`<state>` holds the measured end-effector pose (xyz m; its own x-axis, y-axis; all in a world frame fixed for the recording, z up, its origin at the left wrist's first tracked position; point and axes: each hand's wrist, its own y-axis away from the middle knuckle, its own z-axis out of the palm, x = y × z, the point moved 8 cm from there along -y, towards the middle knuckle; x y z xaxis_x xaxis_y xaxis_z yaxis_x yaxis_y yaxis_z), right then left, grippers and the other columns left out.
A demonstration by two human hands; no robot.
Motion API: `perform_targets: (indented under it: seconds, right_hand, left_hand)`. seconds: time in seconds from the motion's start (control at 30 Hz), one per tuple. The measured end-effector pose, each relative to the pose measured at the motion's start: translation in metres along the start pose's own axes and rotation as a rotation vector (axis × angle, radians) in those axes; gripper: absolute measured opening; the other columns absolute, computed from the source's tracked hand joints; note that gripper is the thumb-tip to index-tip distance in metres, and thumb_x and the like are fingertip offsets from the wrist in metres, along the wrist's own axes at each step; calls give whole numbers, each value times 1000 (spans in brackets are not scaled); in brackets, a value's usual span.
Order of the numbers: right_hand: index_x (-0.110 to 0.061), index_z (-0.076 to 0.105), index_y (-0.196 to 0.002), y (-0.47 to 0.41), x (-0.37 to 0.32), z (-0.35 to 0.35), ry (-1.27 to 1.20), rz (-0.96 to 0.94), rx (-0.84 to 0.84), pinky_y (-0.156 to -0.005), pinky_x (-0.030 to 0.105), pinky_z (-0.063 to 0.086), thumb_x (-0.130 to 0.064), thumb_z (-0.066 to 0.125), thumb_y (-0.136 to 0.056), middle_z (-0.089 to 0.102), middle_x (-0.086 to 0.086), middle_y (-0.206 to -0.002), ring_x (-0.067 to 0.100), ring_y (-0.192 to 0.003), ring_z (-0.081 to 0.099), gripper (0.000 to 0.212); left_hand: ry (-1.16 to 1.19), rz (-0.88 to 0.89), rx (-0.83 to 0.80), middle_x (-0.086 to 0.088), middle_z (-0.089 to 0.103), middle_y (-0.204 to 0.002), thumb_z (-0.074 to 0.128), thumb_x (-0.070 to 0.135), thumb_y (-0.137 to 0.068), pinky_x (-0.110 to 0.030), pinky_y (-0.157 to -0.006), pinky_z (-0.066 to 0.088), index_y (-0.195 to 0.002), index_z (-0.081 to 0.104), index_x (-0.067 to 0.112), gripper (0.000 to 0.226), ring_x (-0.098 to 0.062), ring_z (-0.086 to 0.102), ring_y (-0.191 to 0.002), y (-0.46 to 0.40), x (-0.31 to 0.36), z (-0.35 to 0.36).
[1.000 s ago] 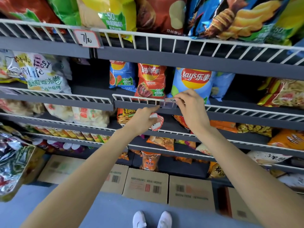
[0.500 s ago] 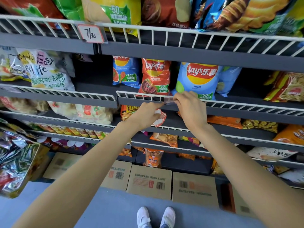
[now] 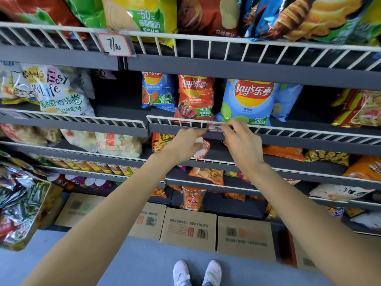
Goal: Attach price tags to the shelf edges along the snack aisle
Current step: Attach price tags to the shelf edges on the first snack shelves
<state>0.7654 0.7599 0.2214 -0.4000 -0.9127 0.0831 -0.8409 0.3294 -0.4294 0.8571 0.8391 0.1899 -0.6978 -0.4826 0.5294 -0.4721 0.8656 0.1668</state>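
A small price tag in a clear holder [image 3: 214,127] sits on the white wire rail [image 3: 309,134] of the middle shelf, below the Lay's bags. My right hand [image 3: 240,145] pinches its right end. My left hand [image 3: 184,144] touches the tag's left end with a fingertip and grips a small stack of red-bordered blank tags [image 3: 201,148] in its palm. Another tag reading "7" [image 3: 115,44] hangs on the top shelf rail at the left.
Chip bags fill the grey shelves: a blue Lay's bag [image 3: 249,102] and an orange one [image 3: 194,98] right behind the tag. Cardboard boxes [image 3: 188,229] line the floor under the lowest shelf. My white shoes [image 3: 196,272] stand on the blue-grey floor. A snack display [image 3: 22,205] juts out at left.
Both hands have stayed at the middle shelf rail. My left fingertip has come up to the tag's left end, and the right fingers have shifted to its right end.
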Motion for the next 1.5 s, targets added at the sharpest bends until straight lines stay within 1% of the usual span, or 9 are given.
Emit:
perform_targets:
  seconds: [0.17,0.3,0.5,0.57,0.67,0.87,1.07,1.33,1.5]
  right_hand:
    - [-15,67,-98,1,1,4,1,-11,-29,-36,20,39,-2,83,-55,61,3,-89,17,-77,62,48]
    - [-15,68,-99,1,1,5,0,-8,-56,-35,22,40,-3,84,-56,61,4,-91,18,-78,62,48]
    - [-12,67,-107,2,1,8,23,5,-122,-35,21,39,-3,86,-54,59,5,-93,20,-79,62,57]
    - [-11,67,-109,3,1,7,22,7,-128,-35,21,36,0,85,-53,59,5,-93,20,-76,62,60]
    - [-10,67,-108,3,0,3,-3,24,-134,-35,22,38,1,82,-55,61,6,-95,21,-77,63,56]
    - [-9,57,-121,-2,0,-4,-158,168,-223,-56,30,39,-16,55,-91,47,7,-116,24,-95,56,31]
    - [-7,55,-123,-7,-4,-4,-240,256,-321,-62,31,40,-23,48,-95,44,6,-123,25,-100,56,33]
    - [-12,64,-115,2,22,-12,-906,510,-270,-81,27,44,-15,52,-93,61,3,-112,17,-95,58,25]
    - [-4,66,-104,19,42,-37,-1312,561,-298,-60,13,47,-9,56,-92,67,2,-85,-3,-66,63,17]
  left_hand:
    - [22,-7,6,-11,42,-146,50,14,-95,-27,-105,32,-145,33,13,53,-26,41,-133,-2,-1,0]
    - [110,-49,38,-10,43,-145,51,19,-94,-32,-95,42,-145,32,20,55,-25,54,-113,-5,-6,1]
    - [354,-94,81,-5,40,-148,57,25,-92,-30,-109,31,-145,33,16,58,-22,37,-136,-5,-6,4]
    - [420,-125,128,-7,46,-144,59,24,-91,-37,-109,38,-142,39,14,55,-24,44,-131,-4,-10,2]
    - [488,-177,258,-10,61,-123,59,24,-91,-41,-93,51,-126,56,11,38,-25,59,-111,0,-16,-9]
    - [520,-182,363,-9,65,-106,58,25,-91,-30,-77,50,-113,60,10,26,-19,60,-92,7,-13,-24]
    - [585,-145,369,-10,67,-104,59,23,-91,-35,-81,54,-106,60,13,18,-24,64,-97,12,-14,-34]
    - [586,-62,346,-3,66,-92,57,23,-92,-26,-77,49,-110,62,8,24,-18,62,-90,23,17,-32]
    - [542,18,288,-10,71,-95,59,22,-91,-45,-85,53,-101,66,9,18,-24,66,-90,19,60,-21]
